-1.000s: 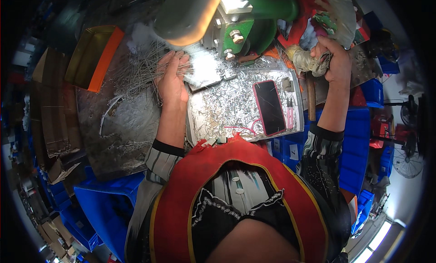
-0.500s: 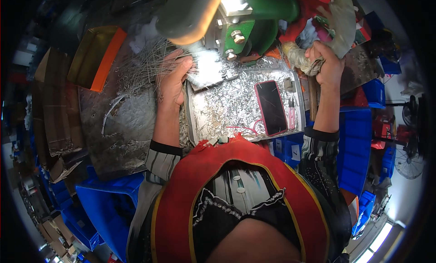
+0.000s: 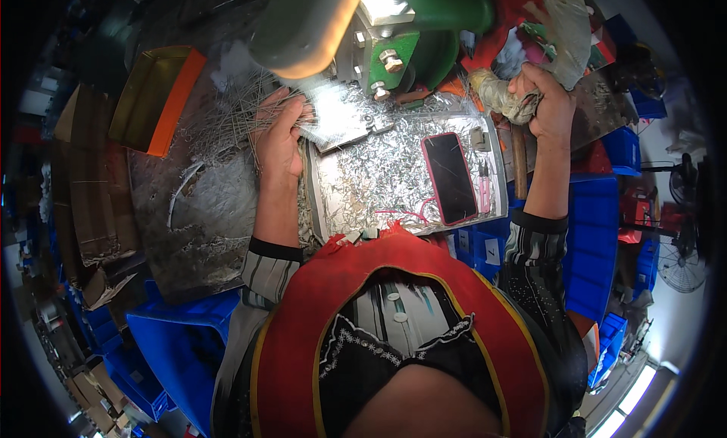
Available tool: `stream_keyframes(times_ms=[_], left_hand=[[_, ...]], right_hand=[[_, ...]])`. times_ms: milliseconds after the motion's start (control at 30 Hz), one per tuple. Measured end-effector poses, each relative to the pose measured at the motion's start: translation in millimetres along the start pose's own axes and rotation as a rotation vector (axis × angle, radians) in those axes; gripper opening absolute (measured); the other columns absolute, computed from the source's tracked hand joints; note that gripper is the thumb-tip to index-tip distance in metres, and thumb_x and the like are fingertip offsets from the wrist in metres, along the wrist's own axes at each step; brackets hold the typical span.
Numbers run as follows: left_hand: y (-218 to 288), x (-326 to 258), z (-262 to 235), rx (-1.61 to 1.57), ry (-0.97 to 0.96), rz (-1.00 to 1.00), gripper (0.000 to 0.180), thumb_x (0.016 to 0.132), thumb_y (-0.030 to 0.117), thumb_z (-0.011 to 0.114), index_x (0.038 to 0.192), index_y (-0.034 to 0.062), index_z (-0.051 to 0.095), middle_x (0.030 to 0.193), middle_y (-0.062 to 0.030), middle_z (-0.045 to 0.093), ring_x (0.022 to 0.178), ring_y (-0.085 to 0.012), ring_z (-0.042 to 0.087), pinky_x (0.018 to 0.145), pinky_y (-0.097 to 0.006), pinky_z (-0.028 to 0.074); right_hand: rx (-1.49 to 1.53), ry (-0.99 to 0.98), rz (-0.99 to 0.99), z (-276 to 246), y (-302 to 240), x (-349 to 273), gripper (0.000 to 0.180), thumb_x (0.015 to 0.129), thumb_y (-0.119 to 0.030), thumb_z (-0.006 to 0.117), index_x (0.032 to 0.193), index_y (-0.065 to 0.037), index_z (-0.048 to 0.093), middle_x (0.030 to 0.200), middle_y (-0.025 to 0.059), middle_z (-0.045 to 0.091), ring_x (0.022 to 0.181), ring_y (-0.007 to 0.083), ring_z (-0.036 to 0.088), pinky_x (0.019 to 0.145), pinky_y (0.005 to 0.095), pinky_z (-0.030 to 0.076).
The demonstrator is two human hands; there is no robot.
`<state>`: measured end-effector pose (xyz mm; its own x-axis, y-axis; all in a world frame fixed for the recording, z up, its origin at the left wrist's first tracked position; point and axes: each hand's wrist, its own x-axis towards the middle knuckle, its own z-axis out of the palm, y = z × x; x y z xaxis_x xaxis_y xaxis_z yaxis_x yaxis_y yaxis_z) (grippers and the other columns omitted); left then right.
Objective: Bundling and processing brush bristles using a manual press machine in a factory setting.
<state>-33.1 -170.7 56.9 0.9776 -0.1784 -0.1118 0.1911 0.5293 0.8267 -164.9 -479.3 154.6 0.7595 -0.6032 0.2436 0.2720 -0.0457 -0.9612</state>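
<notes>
Thin metal wires (image 3: 227, 120) lie in a loose, tangled heap left of the green machine (image 3: 405, 56). My left hand (image 3: 280, 139) is among them, thumb and fingers closed on some wires beside the machine's brightly lit metal base (image 3: 341, 120). Glare and the wires partly hide its fingertips. On the right, my right hand (image 3: 551, 109) is wrapped round a lever handle (image 3: 496, 97) bound in pale, worn wrapping. Between my arms sits a shallow tray (image 3: 363, 188) strewn with small shiny metal bits. In it lie a dark-screened phone (image 3: 452, 179) with a pink edge and pink-handled cutters (image 3: 485, 192).
An open orange box (image 3: 170, 109) stands at the far left of the worn table (image 3: 204, 241). Cardboard (image 3: 95, 180) is farther left. Blue bins (image 3: 182, 347) stand below the left edge, with another blue bin (image 3: 594, 233) at right. A rounded lamp head (image 3: 303, 29) hangs overhead.
My left hand has drawn slightly left, away from the lit metal base, with wires still about it. My right hand stays on the lever handle. The view has shifted a little.
</notes>
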Motion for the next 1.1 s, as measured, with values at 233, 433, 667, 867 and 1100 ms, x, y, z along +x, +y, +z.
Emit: stream_keyframes(times_ms=[233,433,667,867,1100], left_hand=[[0.9,-0.4,1.2,0.033,0.028,0.014,0.032,0.075,-0.003,0.06,0.105,-0.0047,0.049,0.084,-0.0134,0.06,0.068,-0.0167,0.059,0.06,-0.026,0.05],[4.1,-1.6,6.1,0.043,0.051,-0.017,0.031,0.075,-0.002,0.06,0.104,-0.0038,0.049,0.082,-0.0123,0.06,0.066,-0.0159,0.059,0.057,-0.025,0.05],[-2.0,-1.9,0.6,0.058,0.079,0.003,0.027,0.075,-0.002,0.06,0.101,-0.0026,0.051,0.078,-0.0107,0.059,0.065,-0.0164,0.059,0.056,-0.025,0.05],[-3.2,-2.6,4.5,0.017,0.109,0.02,0.027,0.075,-0.002,0.06,0.1,-0.0024,0.051,0.079,-0.0115,0.059,0.065,-0.0172,0.059,0.058,-0.026,0.05],[-5.0,-2.7,1.0,-0.001,0.122,0.042,0.027,0.076,-0.001,0.06,0.101,-0.002,0.051,0.08,-0.0122,0.06,0.065,-0.0173,0.059,0.059,-0.026,0.05]], right_hand=[[-0.123,0.055,0.146,7.3,-25.8,7.0,0.025,0.074,-0.005,0.055,0.051,-0.005,0.044,0.047,0.0037,0.039,0.043,0.0153,0.04,0.052,0.0314,0.039],[0.075,0.129,-0.206,15.3,21.1,-11.4,0.013,0.069,-0.003,0.059,0.06,0.001,0.051,0.051,0.0079,0.05,0.046,0.0177,0.049,0.051,0.0287,0.043],[0.125,-0.005,-0.082,-0.9,22.3,-2.2,0.011,0.07,-0.003,0.057,0.061,0.002,0.053,0.051,0.0087,0.049,0.048,0.0194,0.051,0.051,0.0309,0.043],[-0.08,0.011,0.063,0.3,-15.3,4.2,0.015,0.069,-0.01,0.059,0.062,0.002,0.056,0.053,0.0097,0.054,0.043,0.0163,0.048,0.044,0.0266,0.037],[0.024,-0.013,-0.029,14.7,-1.9,-2.6,0.015,0.069,-0.005,0.059,0.059,0.001,0.05,0.049,0.0073,0.048,0.044,0.0161,0.048,0.047,0.0275,0.04]])
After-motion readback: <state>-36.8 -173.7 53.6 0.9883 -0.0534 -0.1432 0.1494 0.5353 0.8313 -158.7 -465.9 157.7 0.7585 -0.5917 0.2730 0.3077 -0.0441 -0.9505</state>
